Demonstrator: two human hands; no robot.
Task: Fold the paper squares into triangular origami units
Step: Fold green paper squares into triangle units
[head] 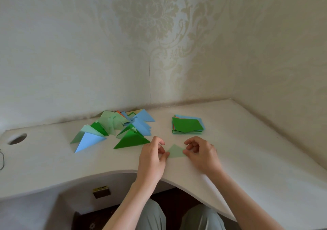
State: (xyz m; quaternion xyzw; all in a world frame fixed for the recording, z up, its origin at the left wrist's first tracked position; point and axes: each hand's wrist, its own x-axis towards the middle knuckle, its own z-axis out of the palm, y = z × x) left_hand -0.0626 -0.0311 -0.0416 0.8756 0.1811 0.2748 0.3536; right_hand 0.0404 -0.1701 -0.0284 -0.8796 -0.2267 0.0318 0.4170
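Pale damask wallpaper closes off the corner behind a white desk [230, 141] with a curved front edge, and I am looking down on it from the head view. Near that front edge lies a pale green triangle [175, 152], flat on the desk between my two hands. My left hand [152, 159] pinches its left corner with curled fingers; my right hand [200, 152] pinches its right corner, the fingers also curled. Just beyond and to the left I see a loose heap of folded triangles [116, 128] in greens and blues, one orange tip showing near the wall. To the right, well apart from the heap, sits a stack of paper squares [187, 125], dark green on top. A round cable hole [17, 138] is cut in the desk's far left.
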